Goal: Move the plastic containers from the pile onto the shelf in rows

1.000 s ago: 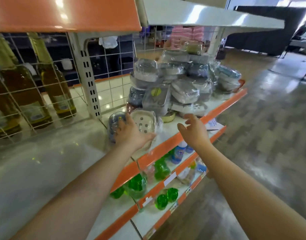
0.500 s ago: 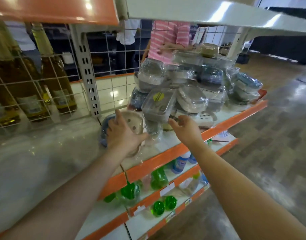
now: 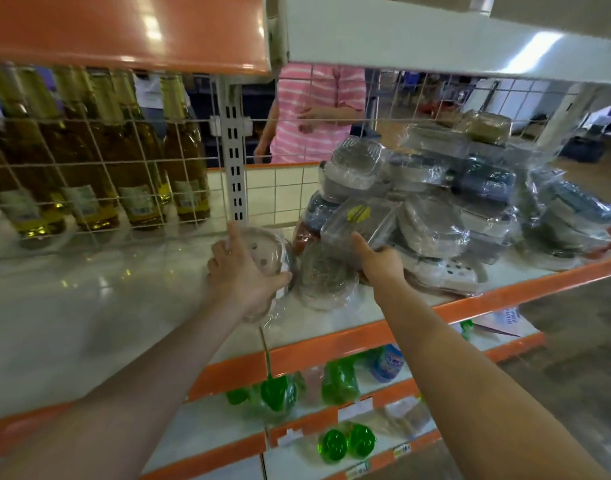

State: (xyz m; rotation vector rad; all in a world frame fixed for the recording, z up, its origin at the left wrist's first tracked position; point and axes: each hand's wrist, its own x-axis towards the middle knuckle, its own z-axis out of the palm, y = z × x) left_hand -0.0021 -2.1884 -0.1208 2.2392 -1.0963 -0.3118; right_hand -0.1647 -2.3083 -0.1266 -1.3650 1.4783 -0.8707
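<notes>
A pile of plastic-wrapped containers (image 3: 470, 202) fills the right half of the white shelf (image 3: 89, 299). My left hand (image 3: 241, 271) grips a round whitish container with holes (image 3: 266, 251), standing on edge at the pile's left foot. My right hand (image 3: 376, 258) holds the lower edge of a clear rectangular container with a yellow sticker (image 3: 359, 223), which leans on the pile's front. A round wrapped container (image 3: 324, 275) lies flat between my two hands.
Oil bottles (image 3: 130, 168) stand behind a wire grid (image 3: 99, 161) at the back left. A slotted upright post (image 3: 234, 150) divides the bays. A person in a pink striped shirt (image 3: 317, 112) stands behind the shelf. Green bottles (image 3: 276, 393) sit on lower shelves.
The camera has come closer to the shelf. My right hand reached forward into the pile and took hold of the sticker container. My left hand kept its round container, now further back on the shelf.
</notes>
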